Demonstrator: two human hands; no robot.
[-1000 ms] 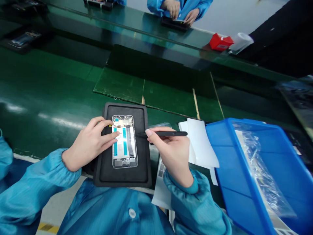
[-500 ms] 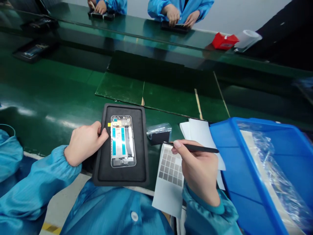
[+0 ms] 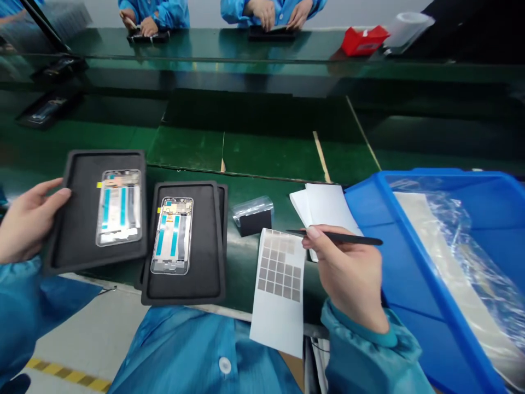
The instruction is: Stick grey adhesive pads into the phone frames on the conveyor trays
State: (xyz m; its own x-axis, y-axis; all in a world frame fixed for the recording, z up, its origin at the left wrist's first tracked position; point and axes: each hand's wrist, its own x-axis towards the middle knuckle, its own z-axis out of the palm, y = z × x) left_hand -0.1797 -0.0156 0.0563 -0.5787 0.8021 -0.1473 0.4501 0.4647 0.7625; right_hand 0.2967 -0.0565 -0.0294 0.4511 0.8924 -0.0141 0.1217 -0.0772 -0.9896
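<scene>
At the left, my left hand (image 3: 30, 221) grips the edge of a black tray (image 3: 80, 235), thumb on its rim. An opened phone (image 3: 120, 208) with blue strips and bare inner parts lies in that tray. In front of me sits a second black tray (image 3: 205, 251) with a similar opened phone (image 3: 172, 235), the edge of another tray (image 3: 223, 205) showing beneath. My right hand (image 3: 346, 268) pinches black tweezers (image 3: 356, 239), tips pointing left above a white sheet (image 3: 276, 323) of small grey square stickers. I see nothing clearly held in the tips.
A clear plastic wrap with a dark piece (image 3: 255, 222) lies behind the sheet. White papers (image 3: 330, 205) rest beside a blue bin (image 3: 414, 295) at right, which holds plastic film. Across the bench, co-workers' hands (image 3: 262, 13) work over trays near a red box (image 3: 364, 41).
My left hand has moved left with a phone tray, and another phone tray now shows in front of me. My right hand still holds the tweezers near the sticker sheet. The view has shifted.
</scene>
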